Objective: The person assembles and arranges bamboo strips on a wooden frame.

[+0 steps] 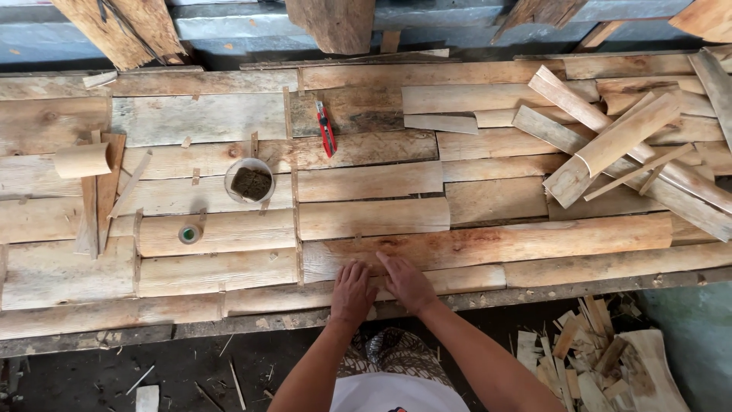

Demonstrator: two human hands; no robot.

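Both my hands rest flat on wooden slats at the near edge of the workbench [61, 336]. My left hand [353, 291] lies palm down, fingers spread a little, on a pale narrow slat [473, 279]. My right hand [406, 282] lies beside it, fingers pointing up-left onto the long reddish plank [518, 243]. Neither hand holds anything. The bench top is covered with flat and curved wooden pieces fitted side by side.
A red utility knife [326, 130] lies at the middle back. A round cup [249, 180] of dark stuff and a small tape roll [189, 233] sit to the left. Loose curved slats [610, 145] are piled at right. Wood scraps [587, 358] litter the floor.
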